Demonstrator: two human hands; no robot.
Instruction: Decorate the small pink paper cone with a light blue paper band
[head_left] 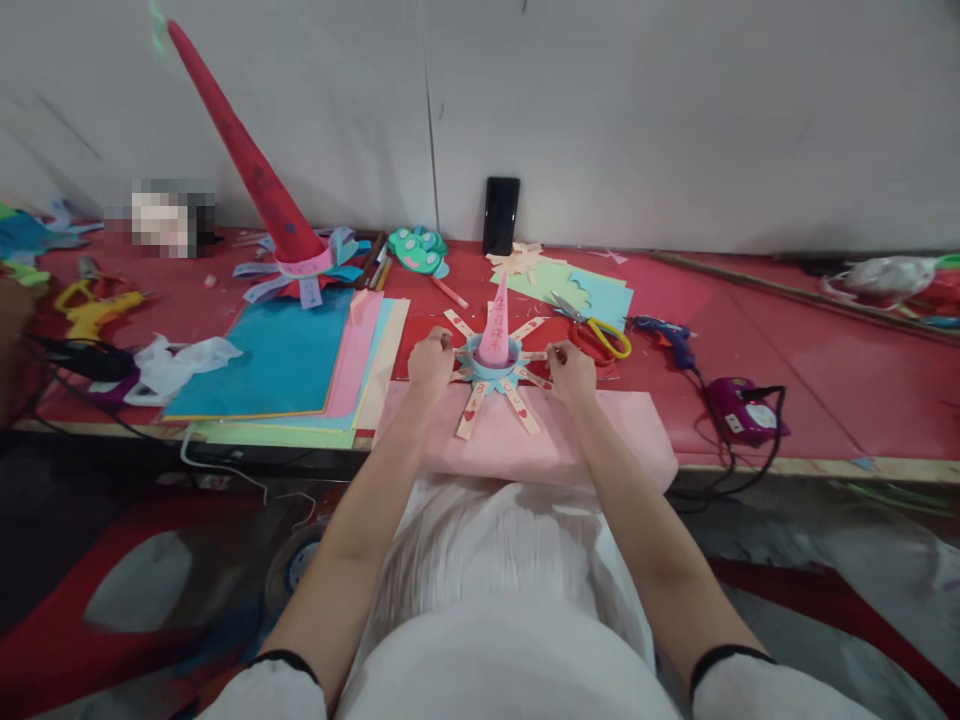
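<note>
A small paper hat stands upright in front of me, with a pink cone (496,330) inside a light blue ring (493,371) and pale strips marked with red hearts spreading around it. My left hand (432,362) is closed at the tip of a strip on the left side. On the opposite side, my right hand (572,373) pinches the end of another strip. Under the hat's near edge lies a pink sheet (525,435) that hangs over the table edge.
On the left are stacked coloured sheets (274,350), a tall red cone hat (255,170) and a yellow glue gun (97,312). Yellow-handled scissors (609,338), a blue glue gun (671,338) and a purple box (742,408) lie right. A phone (501,215) leans on the wall.
</note>
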